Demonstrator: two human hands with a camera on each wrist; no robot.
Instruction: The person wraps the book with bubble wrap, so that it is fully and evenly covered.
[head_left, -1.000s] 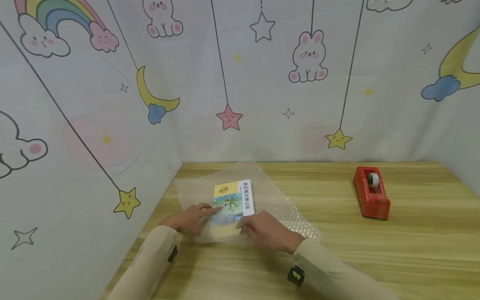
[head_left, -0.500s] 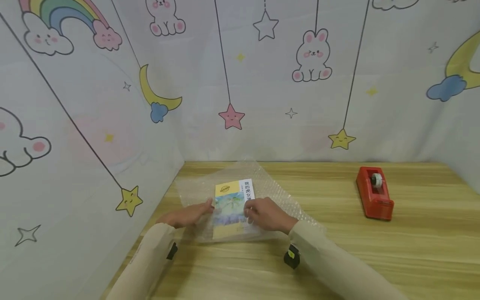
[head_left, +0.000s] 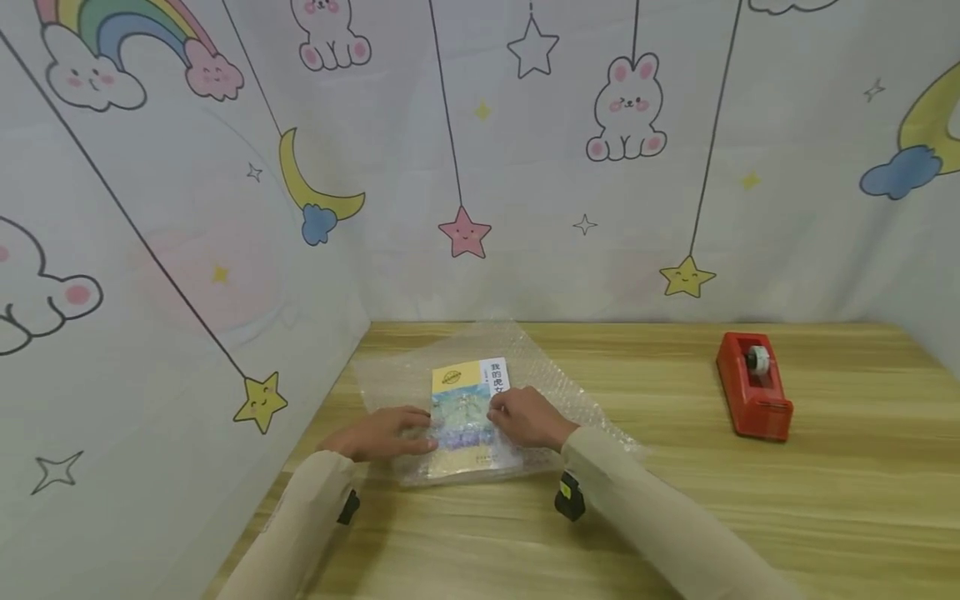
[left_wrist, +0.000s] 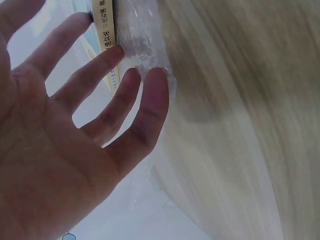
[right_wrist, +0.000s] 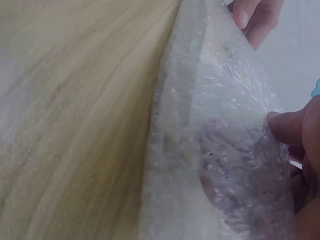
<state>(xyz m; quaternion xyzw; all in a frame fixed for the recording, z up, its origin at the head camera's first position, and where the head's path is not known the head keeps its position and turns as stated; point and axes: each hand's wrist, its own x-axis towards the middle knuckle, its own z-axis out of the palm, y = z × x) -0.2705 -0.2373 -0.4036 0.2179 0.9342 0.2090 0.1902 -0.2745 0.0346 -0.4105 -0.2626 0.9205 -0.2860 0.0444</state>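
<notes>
A book with a yellow, blue and white cover lies on a sheet of clear bubble wrap on the table. The wrap's near part is folded over the lower half of the cover. My right hand pinches the folded edge between thumb and fingers, as the right wrist view shows at the bubble wrap. At the book's left side rests my left hand, its fingers loosely extended. In the left wrist view, those fingertips lie along the book's spine and the bubble wrap beside it.
A red tape dispenser with a roll of tape stands to the right on the wooden table. White fabric walls printed with stars and rabbits border the table at the back and left.
My right hand has moved away from the table's near edge, bringing the bubble wrap fold up over the cover. My left hand has shifted slightly and its fingers have come down at the book's left edge.
</notes>
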